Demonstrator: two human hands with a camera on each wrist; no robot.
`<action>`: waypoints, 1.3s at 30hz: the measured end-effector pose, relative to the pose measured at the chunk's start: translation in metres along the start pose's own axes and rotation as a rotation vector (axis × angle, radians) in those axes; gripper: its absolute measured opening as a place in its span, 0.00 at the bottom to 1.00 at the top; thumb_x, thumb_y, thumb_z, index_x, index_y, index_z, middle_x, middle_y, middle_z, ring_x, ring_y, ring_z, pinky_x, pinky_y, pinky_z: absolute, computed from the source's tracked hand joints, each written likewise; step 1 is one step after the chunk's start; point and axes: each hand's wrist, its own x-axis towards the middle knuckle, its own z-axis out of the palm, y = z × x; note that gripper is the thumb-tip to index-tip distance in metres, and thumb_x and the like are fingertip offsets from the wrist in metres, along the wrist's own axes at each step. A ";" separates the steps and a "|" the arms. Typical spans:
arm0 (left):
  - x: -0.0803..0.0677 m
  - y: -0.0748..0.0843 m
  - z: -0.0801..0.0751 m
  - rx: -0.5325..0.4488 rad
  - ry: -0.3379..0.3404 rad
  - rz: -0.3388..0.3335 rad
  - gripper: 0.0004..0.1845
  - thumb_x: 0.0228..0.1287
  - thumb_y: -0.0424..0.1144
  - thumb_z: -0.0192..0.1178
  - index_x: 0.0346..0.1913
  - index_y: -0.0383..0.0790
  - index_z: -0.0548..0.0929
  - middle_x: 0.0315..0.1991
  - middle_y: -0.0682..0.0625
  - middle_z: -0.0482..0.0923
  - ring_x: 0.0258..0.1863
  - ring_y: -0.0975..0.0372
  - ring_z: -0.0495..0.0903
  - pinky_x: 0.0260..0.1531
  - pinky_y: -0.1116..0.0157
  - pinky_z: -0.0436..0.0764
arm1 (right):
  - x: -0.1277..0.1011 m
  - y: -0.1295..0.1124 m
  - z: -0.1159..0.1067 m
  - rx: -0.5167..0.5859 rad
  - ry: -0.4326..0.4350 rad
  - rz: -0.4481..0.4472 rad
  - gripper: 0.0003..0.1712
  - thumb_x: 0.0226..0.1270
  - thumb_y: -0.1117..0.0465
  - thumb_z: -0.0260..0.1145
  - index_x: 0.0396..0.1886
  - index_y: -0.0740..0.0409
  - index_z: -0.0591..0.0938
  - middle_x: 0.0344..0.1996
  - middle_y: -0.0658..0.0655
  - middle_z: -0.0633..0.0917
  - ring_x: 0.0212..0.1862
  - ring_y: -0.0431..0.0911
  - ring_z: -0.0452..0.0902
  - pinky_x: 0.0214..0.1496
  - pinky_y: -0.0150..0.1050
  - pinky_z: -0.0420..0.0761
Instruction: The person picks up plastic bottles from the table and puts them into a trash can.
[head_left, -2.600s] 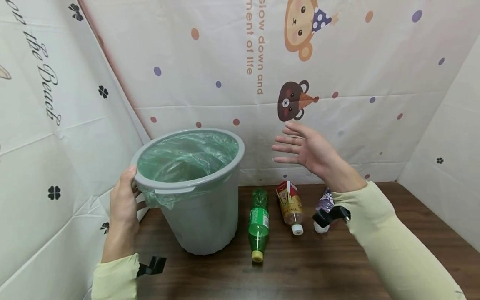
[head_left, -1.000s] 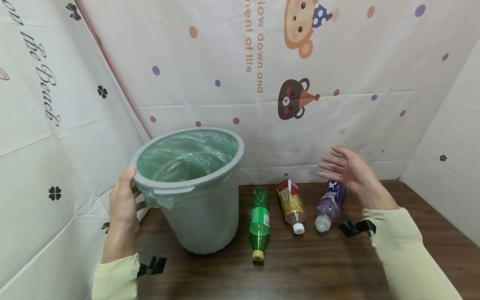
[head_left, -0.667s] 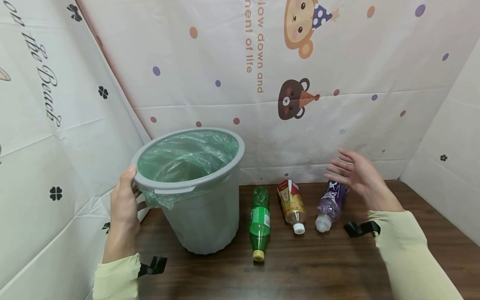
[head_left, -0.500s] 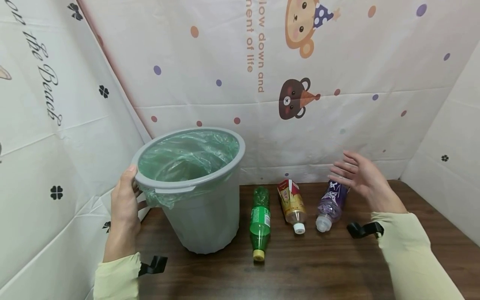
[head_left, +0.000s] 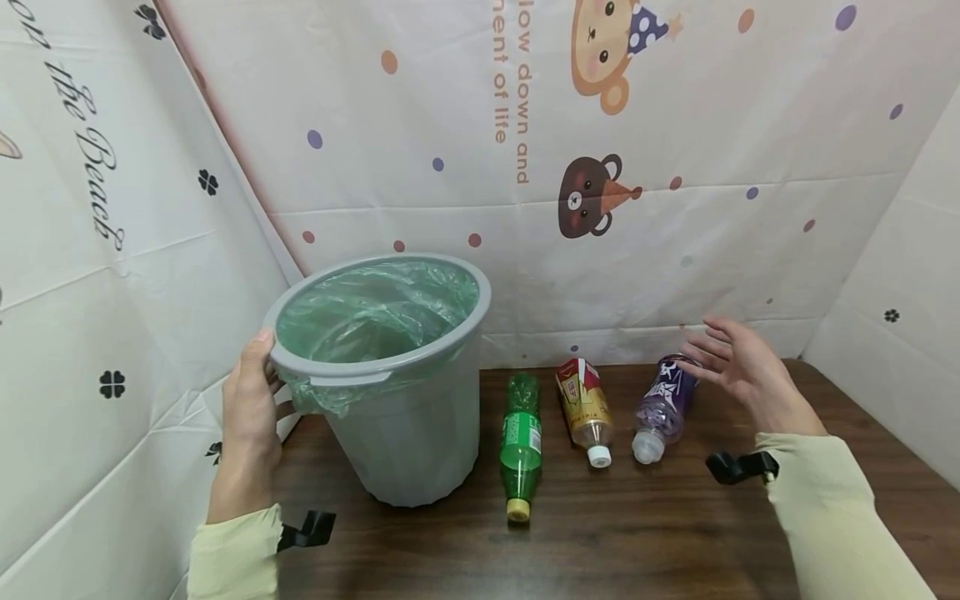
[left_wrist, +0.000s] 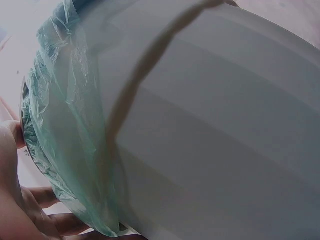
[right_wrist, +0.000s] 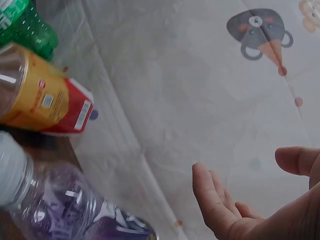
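Observation:
My left hand (head_left: 251,408) grips the left rim of a grey trash can (head_left: 412,433), thumb on top and fingers below. In the left wrist view its fingers lie by the overhanging green bin liner (left_wrist: 75,130). My right hand (head_left: 750,375) is held up at the right, fingers spread and holding nothing. It is nearest to a purple-labelled plastic bottle (head_left: 663,412), whose far end its fingertips partly overlap in the head view; in the right wrist view hand and bottle are apart. A yellow-and-red-labelled bottle (head_left: 583,408) and a green bottle (head_left: 521,442) lie further left.
Everything stands or lies on a dark wooden table (head_left: 600,542). A printed white cloth (head_left: 450,125) hangs behind the table, with another white cloth (head_left: 75,333) on the left and one (head_left: 900,267) on the right. Black straps circle both wrists.
My right hand has moved right and down, from above the yellow-and-red bottle to beside the purple-labelled bottle, uncovering it. The left hand and trash can have stayed in place.

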 end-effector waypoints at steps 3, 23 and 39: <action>0.000 0.000 0.000 -0.002 0.002 -0.004 0.26 0.80 0.64 0.50 0.58 0.48 0.84 0.47 0.54 0.87 0.50 0.60 0.80 0.36 0.64 0.80 | 0.004 0.004 -0.011 -0.009 0.028 0.004 0.45 0.83 0.50 0.62 0.87 0.43 0.47 0.48 0.55 0.84 0.40 0.47 0.89 0.50 0.48 0.88; 0.000 0.000 0.000 -0.008 0.013 -0.004 0.26 0.80 0.64 0.51 0.58 0.47 0.85 0.47 0.53 0.86 0.50 0.59 0.80 0.37 0.63 0.79 | 0.004 0.030 -0.033 -0.121 0.263 0.004 0.10 0.83 0.54 0.60 0.56 0.50 0.72 0.26 0.47 0.84 0.30 0.43 0.87 0.44 0.46 0.89; 0.000 0.000 0.000 -0.007 0.015 -0.003 0.25 0.80 0.63 0.51 0.56 0.47 0.85 0.46 0.54 0.87 0.49 0.59 0.81 0.35 0.64 0.80 | 0.013 0.055 -0.040 -0.325 0.296 0.073 0.47 0.82 0.50 0.60 0.81 0.75 0.49 0.53 0.65 0.78 0.34 0.44 0.85 0.47 0.47 0.89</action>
